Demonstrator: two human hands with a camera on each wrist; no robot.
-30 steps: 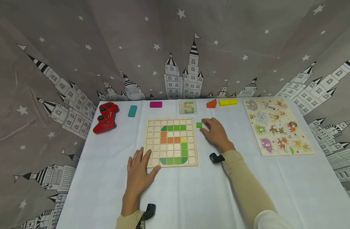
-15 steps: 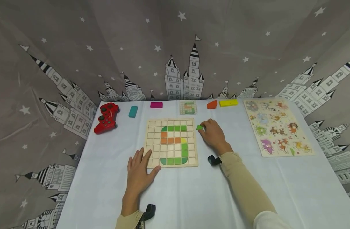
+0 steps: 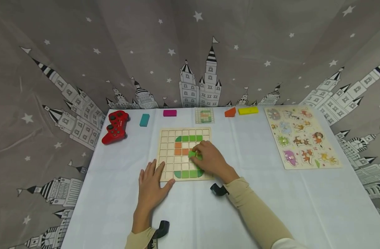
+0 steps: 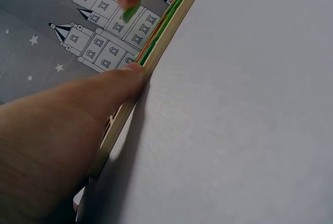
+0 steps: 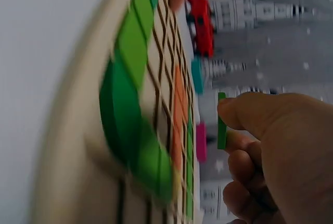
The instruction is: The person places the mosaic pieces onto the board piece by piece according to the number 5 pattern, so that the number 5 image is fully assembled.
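A wooden grid board (image 3: 166, 147) lies on the table, with green, orange and yellow tiles set in some squares. Over its middle, my right hand (image 3: 211, 158) pinches a small green tile (image 3: 192, 154) between thumb and fingertips. The right wrist view shows that tile (image 5: 222, 122) held on edge, apart from the board. My left hand (image 3: 151, 188) rests with spread, straight fingers on the board's lower left corner; its thumb (image 4: 117, 82) lies on the front edge. The right hand hides some of the tiles on the board's right side.
Behind the board is a small pattern card (image 3: 204, 116). Teal (image 3: 144, 120), magenta (image 3: 169, 113), orange (image 3: 230, 112) and yellow (image 3: 248, 110) blocks line the table's back. A red game controller (image 3: 116, 127) lies left, an animal puzzle board (image 3: 302, 138) right.
My right hand has picked up the green tile from beside the board and carried it left over the board's middle. The left hand stays in place.
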